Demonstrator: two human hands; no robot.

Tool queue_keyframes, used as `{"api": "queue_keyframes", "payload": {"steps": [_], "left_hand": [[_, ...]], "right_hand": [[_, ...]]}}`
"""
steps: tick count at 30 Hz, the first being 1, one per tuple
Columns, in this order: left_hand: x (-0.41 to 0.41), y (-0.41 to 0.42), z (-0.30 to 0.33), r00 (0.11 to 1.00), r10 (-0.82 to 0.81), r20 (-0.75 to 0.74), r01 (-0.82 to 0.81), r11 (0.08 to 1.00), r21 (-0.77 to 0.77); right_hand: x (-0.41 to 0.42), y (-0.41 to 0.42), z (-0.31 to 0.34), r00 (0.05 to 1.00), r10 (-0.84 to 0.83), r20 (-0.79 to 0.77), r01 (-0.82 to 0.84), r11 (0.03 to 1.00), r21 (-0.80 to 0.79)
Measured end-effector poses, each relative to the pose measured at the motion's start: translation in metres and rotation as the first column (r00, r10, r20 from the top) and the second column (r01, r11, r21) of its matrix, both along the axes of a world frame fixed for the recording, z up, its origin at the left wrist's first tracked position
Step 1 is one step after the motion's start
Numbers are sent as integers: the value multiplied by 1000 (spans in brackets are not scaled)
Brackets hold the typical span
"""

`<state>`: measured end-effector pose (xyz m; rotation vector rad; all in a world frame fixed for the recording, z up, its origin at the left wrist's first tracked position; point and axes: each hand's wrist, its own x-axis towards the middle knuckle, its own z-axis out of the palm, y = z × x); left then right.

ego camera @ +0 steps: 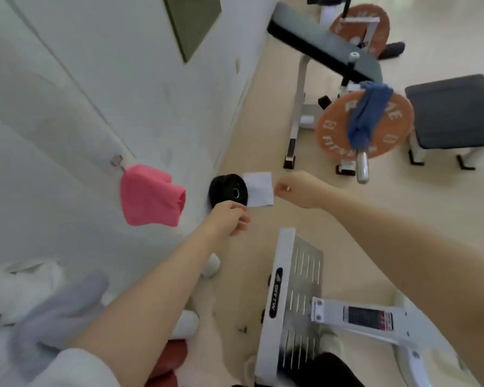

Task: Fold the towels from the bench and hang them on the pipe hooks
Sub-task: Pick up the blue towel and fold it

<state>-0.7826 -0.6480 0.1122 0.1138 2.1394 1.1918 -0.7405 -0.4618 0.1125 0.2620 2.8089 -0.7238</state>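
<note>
Item: white towel [259, 189], small square, stretched between my hands. My left hand [231, 217] pinches its lower-left corner; my right hand [292, 189] pinches its right edge. Pink towel [150, 195] on wall hook [117, 161], farther left, nearer my left.

A pale beige smooth floor [263, 129] carries the gym gear. A black round weight plate [228, 191] stands on it against the left wall. Far right, a white-legged dark padded bench [456, 113] rests on it; nearer, a white metal perforated footplate [299, 289].
</note>
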Motion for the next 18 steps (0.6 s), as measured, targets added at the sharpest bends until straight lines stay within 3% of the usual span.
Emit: {"api": "queue_keyframes", "payload": {"steps": [5,9,15,18], "left_hand": [[39,67,-64,987,-102,128,115,988,-100],[65,120,-77,969,-233,87,241,964,-110],[66,173,-79,989,-146,-14,140,971,-195],[70,182,-84,991,-121,-61,109,977,-183]], "right_hand": [[83,66,-76,975,-85,205,103,991,-80],[117,122,-106,949,-207,237,259,942,-215],[120,180,-118,924,-275,267,354,878,-322],[115,193,-120,936,-236,261,308,908,-284]]}}
